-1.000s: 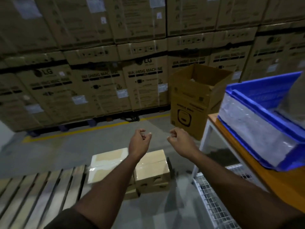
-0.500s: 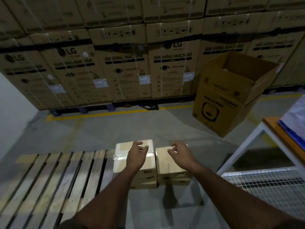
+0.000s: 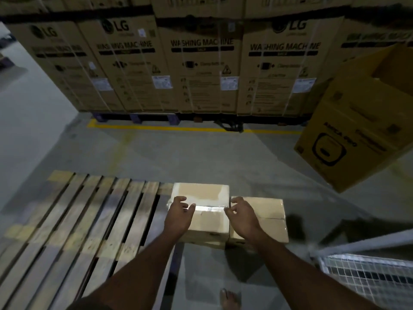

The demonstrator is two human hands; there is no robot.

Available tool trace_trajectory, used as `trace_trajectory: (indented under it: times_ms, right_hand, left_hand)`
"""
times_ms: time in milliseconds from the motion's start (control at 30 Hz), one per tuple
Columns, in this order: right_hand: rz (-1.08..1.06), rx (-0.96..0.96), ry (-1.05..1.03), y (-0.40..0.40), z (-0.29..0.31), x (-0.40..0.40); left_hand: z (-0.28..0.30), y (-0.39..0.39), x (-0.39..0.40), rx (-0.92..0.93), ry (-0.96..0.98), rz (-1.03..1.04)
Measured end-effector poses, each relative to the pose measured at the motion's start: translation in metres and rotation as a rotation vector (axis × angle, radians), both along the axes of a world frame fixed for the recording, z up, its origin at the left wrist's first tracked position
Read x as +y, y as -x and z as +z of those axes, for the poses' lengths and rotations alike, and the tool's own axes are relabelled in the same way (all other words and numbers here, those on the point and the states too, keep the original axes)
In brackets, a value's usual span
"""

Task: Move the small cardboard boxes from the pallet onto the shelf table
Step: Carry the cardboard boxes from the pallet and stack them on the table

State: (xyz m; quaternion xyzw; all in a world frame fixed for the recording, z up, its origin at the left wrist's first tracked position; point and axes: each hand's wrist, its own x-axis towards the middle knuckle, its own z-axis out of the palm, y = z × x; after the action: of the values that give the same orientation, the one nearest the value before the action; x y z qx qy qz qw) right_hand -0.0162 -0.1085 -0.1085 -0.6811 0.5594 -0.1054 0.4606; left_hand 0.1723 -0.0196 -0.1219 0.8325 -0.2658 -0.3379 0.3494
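Observation:
Two small taped cardboard boxes sit side by side at the right end of the wooden pallet [image 3: 85,220]. The left box [image 3: 207,211] is the taller stack, and the right box [image 3: 270,218] lies lower beside it. My left hand [image 3: 178,214] is over the left box's left top edge, fingers loosely curled and spread. My right hand [image 3: 242,214] hovers at the seam between the two boxes, fingers bent. Neither hand plainly grips a box. More cardboard shows under both boxes.
The shelf table's white leg and wire mesh lower shelf [image 3: 366,274] stand at bottom right. A large open carton [image 3: 357,130] stands on the floor at right. Stacked washing-machine cartons [image 3: 201,63] wall off the back behind a yellow floor line. My foot [image 3: 228,299] is below.
My view swung left and down from the table with the blue crate to the pallet. Both hands dropped from mid-air onto the left small box's sides.

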Motion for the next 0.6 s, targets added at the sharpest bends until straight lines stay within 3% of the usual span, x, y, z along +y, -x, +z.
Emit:
trace_trajectory:
  times_ms: [200, 467, 600]
  right_hand:
    - [-0.013, 0.029, -0.063, -0.027, -0.057, -0.034]
    - [-0.047, 0.120, -0.117, -0.060, -0.133, -0.063]
    - [-0.083, 0.217, -0.152, -0.068, -0.181, -0.067]
  left_hand:
    - [-0.045, -0.020, -0.018, 0.056, -0.065, 0.088]
    - [-0.119, -0.064, -0.041, -0.006, -0.220, 0.097]
    - [-0.182, -0.090, -0.043, -0.013, -0.250, 0.115]
